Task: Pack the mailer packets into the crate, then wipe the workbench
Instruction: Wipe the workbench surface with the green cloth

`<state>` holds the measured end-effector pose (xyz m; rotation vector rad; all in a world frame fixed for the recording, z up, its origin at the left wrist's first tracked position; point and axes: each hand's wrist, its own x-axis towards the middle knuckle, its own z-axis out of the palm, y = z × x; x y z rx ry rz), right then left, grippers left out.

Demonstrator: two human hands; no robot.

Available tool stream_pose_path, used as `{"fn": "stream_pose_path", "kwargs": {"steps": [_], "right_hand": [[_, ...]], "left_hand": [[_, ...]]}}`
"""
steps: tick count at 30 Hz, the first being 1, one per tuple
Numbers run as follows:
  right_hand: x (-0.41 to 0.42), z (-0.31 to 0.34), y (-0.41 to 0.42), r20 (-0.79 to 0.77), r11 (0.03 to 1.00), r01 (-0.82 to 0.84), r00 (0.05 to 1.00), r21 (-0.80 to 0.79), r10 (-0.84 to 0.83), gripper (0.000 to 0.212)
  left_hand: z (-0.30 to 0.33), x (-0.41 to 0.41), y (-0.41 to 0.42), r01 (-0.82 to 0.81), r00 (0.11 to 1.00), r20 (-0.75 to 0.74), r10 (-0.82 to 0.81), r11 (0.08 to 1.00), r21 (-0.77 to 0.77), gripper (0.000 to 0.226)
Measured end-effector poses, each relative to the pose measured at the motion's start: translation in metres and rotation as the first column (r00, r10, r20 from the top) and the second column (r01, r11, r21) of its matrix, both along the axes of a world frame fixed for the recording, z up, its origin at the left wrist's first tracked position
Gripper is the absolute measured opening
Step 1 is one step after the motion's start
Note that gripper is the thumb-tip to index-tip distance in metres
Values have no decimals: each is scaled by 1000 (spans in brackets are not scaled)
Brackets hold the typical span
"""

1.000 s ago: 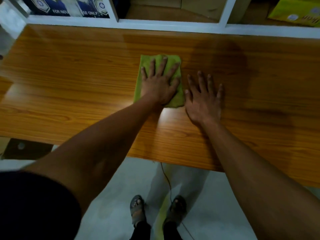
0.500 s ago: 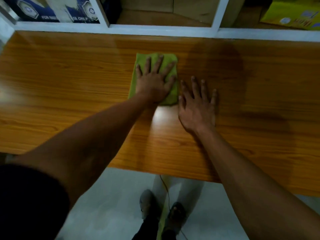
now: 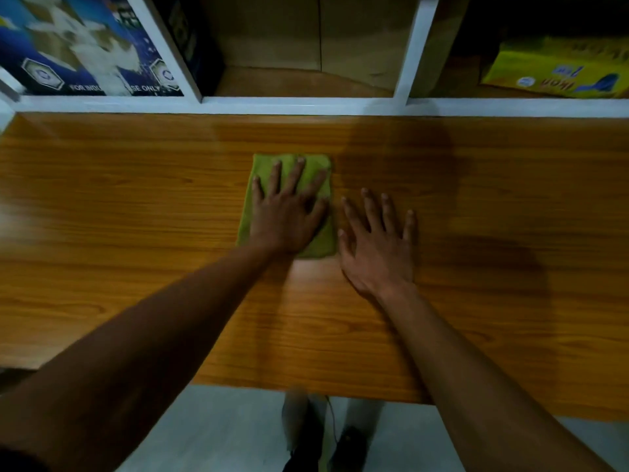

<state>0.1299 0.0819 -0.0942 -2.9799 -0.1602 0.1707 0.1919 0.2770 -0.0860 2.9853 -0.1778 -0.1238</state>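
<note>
The left hand [image 3: 289,216] lies flat with straight, spread fingers on a folded green rectangular cloth [image 3: 321,241], palm pressing it down onto the wooden surface [image 3: 136,216]. The cloth sits near the middle of the surface, somewhat toward its far edge, and shows around the hand at the top, along both sides and at the near right corner. The right hand [image 3: 377,247] rests just beside the cloth on its right, palm down on the bare wood, fingers straight and spread, holding nothing; its thumb lies close against the cloth's right edge. Both bare forearms reach in from the near edge.

The surface is orange-brown wood-grain laminate with a darker shadowed patch to the right of the hands. Along its far edge runs a white-framed shelf unit [image 3: 306,105] with open compartments: a blue printed box [image 3: 85,52] in the left one, plain brown board in the middle one, and a yellow printed package [image 3: 558,69] in the right one. Below the near edge are pale floor and the person's dark shoes [image 3: 350,444], blurred.
</note>
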Motion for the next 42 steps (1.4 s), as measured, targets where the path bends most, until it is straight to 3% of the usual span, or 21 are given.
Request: {"fn": "stream_pose_path", "kwargs": {"steps": [6, 9, 15, 23, 25, 28, 32, 36, 39, 42], "right_hand": [[62, -6, -1, 37, 1000, 5, 999, -10, -4, 67], [72, -5, 0, 13, 1000, 6, 1000, -17, -6, 66], [68, 4, 4, 1, 1000, 26, 1000, 2, -26, 66], [71, -6, 1, 63, 999, 23, 998, -24, -21, 65], [72, -6, 2, 66, 999, 25, 998, -24, -23, 65], [69, -4, 3, 50, 999, 42, 998, 2, -42, 65], [70, -3, 3, 44, 1000, 27, 999, -4, -26, 65], [70, -7, 2, 62, 1000, 25, 998, -8, -24, 66], [73, -9, 2, 73, 1000, 29, 997, -8, -29, 65], [70, -8, -1, 54, 999, 4, 999, 37, -6, 64]], "left_hand": [[1, 126, 5, -37, 999, -38, 36, 999, -9, 66], [-2, 98, 10, -17, 999, -29, 16, 999, -34, 64], [2, -41, 17, 55, 998, -31, -56, 998, -39, 61], [0, 127, 8, -35, 999, -32, 34, 998, -43, 69], [0, 123, 8, -36, 999, -35, 34, 998, -47, 68], [-2, 49, 13, 49, 999, 22, -48, 998, -30, 65], [-4, -23, 19, 81, 996, -30, -82, 996, -30, 63], [-8, 53, 12, 54, 998, 17, -53, 999, -7, 66], [-6, 121, 2, -13, 999, -40, 13, 1000, 9, 65], [-6, 106, -9, -61, 997, -41, 61, 998, 5, 64]]}}
